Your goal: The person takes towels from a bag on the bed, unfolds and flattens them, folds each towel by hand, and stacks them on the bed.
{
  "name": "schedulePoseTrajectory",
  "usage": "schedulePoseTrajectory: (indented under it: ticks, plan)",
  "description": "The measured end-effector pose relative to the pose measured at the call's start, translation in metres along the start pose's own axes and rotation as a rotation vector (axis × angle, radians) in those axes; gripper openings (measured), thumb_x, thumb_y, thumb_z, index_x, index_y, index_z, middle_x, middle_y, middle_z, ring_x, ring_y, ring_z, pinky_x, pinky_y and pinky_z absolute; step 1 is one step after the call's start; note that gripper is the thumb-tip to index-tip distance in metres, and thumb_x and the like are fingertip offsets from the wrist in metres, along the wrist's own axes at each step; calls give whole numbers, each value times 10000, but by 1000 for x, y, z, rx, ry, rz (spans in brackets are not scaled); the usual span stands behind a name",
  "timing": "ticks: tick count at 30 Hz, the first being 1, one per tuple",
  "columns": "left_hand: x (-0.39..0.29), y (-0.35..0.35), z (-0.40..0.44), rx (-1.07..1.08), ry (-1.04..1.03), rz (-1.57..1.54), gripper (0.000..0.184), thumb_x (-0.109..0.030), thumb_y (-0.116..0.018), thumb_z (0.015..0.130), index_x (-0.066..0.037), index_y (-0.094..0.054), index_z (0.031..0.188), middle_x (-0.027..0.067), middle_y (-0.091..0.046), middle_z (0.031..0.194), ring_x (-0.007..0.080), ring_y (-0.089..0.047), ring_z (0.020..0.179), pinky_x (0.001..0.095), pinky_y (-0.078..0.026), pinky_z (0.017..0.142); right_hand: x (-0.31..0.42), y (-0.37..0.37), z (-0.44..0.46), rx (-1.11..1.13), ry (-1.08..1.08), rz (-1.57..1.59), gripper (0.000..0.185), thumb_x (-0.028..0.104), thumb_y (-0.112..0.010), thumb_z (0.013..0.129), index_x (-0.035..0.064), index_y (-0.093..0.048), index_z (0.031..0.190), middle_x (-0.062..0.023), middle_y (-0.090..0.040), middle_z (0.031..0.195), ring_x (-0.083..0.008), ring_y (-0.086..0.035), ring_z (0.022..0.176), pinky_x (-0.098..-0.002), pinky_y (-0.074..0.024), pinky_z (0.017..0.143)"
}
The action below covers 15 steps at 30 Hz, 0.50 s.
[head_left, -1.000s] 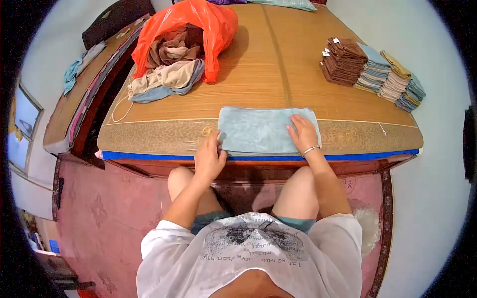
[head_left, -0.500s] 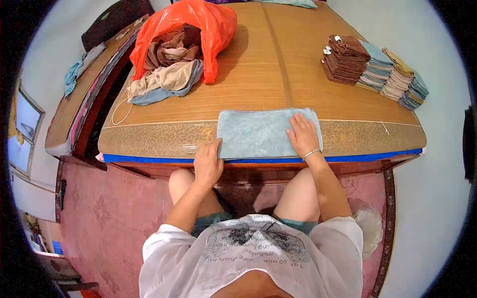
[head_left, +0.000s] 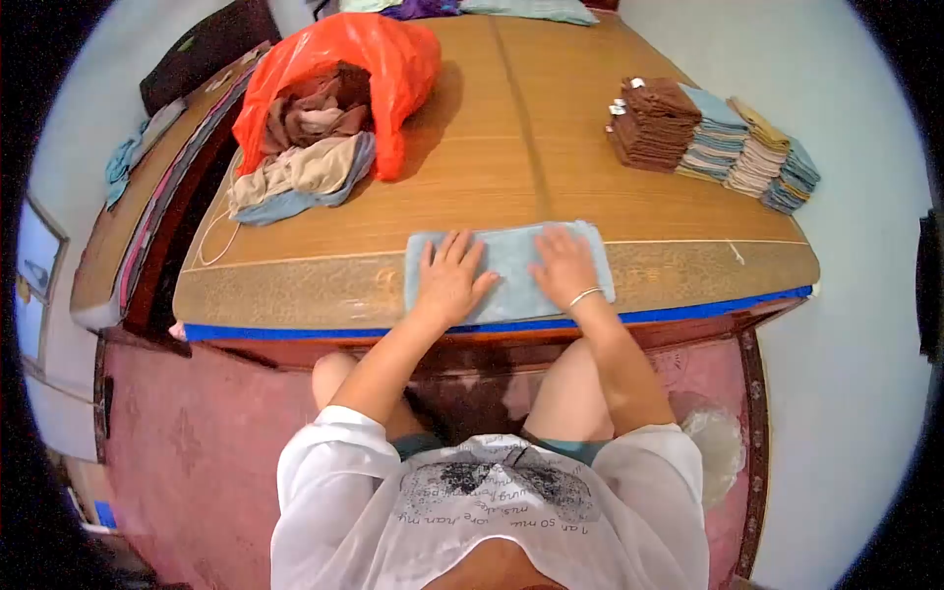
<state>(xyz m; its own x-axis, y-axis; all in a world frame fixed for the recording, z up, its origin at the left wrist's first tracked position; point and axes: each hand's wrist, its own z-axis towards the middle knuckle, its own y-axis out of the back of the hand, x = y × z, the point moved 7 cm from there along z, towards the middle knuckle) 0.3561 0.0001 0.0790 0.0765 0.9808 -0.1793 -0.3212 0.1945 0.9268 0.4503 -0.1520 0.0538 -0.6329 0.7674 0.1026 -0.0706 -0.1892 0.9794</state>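
A light blue folded cloth (head_left: 507,275) lies flat along the front edge of the mat-covered bed (head_left: 492,128). My left hand (head_left: 452,278) rests palm down on the cloth's left part, its fingers spread. On the right part lies my right hand (head_left: 564,265), also flat with the fingers stretched out, slightly blurred, a bracelet round its wrist. Neither hand grips anything.
A red plastic bag (head_left: 405,69) at the back left spills crumpled brown, beige and blue cloths (head_left: 300,172). Folded brown cloths (head_left: 652,123) stand stacked at the right, beside further stacks of blue, beige and grey-blue cloths (head_left: 757,157). A white cord (head_left: 218,231) lies at the left.
My left hand has moved from the cloth's left edge onto its top, with the fingers now spread. My right hand has shifted slightly on the cloth. The whole view has shifted a little.
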Motion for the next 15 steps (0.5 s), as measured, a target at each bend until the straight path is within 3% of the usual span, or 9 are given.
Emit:
schedulePoseTrajectory:
  ticks: [2,8,15]
  plan:
    - [1,-25,5,-39,18,69,593,-496,-490,842,-115,-450,1294,151,-332,1404,302,-255,1322,527,-136,1063,2,-16,2,-2,32,61,596,477,-443,861,95,-416,1317,-119,-318,1423,-262,-236,1339,-500,-135,1079]
    - [24,-8,-4,22,109,110,685,-551,-491,814,-108,-410,1330,175,-281,1425,304,-216,1338,519,-135,1068,-31,-7,-3,33,-110,39,745,606,-346,850,93,-307,1389,-102,-188,1480,-254,-128,1373,-490,-73,1093]
    - [56,-1,-20,-88,137,49,690,-529,-497,816,-67,-408,1320,204,-293,1408,335,-210,1331,495,-137,1075,-55,-10,-9,32,-211,56,735,590,-356,859,98,-281,1400,-74,-114,1499,-282,-86,1377,-514,-58,1086]
